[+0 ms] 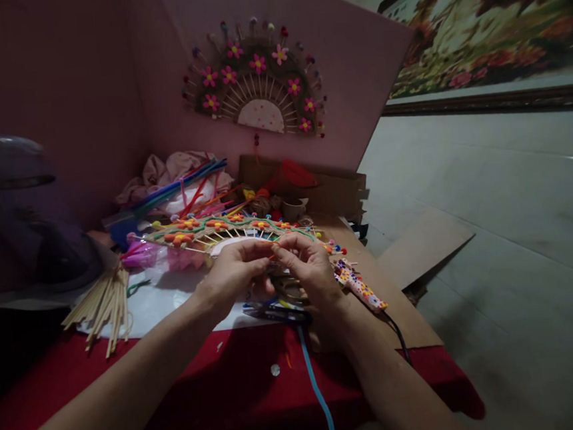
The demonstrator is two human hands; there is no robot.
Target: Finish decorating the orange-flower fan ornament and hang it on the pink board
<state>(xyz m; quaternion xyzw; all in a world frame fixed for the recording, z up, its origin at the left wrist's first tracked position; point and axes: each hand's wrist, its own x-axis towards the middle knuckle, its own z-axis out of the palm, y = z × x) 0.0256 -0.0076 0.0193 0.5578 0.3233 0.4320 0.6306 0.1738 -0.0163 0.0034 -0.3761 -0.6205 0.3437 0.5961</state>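
Observation:
My left hand [238, 269] and my right hand [308, 263] meet over the middle of the table, thumbs and fingertips pinched together. A thin orange strand [271, 242] shows between their fingertips. Right behind them is a half-round decorative fan [217, 226] with orange flowers, thin wooden ribs and small coloured balls along its edge. My fingers hide part of its pale centre. Below the hands lie dark-handled scissors [275, 312], partly covered. To the right of my right hand rests a flower-patterned handle-like thing [366, 293] with a black cord.
Wooden sticks [104, 304] lie at the left, by a dark machine [40, 216]. Coloured pipe cleaners [184, 187] are heaped behind. Cardboard [402, 332] covers the right side of the red tablecloth [221, 381]. A blue strip [317, 386] hangs in front. Another flowered fan [257, 63] is on the upright board.

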